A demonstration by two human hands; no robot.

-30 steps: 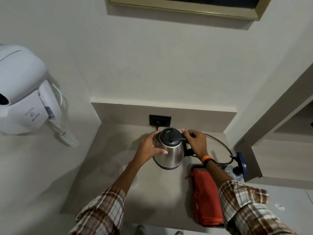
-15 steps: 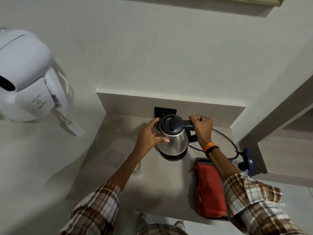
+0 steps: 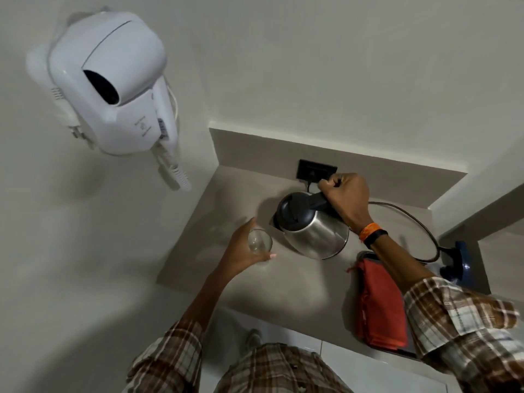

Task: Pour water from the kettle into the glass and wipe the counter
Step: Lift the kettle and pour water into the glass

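Beige counter (image 3: pixel 283 290), back edge: right hand (image 3: pixel 347 201) clenched on steel kettle (image 3: pixel 313 229) handle, tilted. Left hand (image 3: pixel 243 251) wraps clear glass (image 3: pixel 259 241), near left edge. Pour step; next, align spout over rim.

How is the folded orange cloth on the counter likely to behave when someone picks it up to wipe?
The orange cloth lies in soft folds, so it will probably droop and unfold. It looks thin, so likely light. A frayed corner suggests woven fabric that fingers can grip easily, not slippery.
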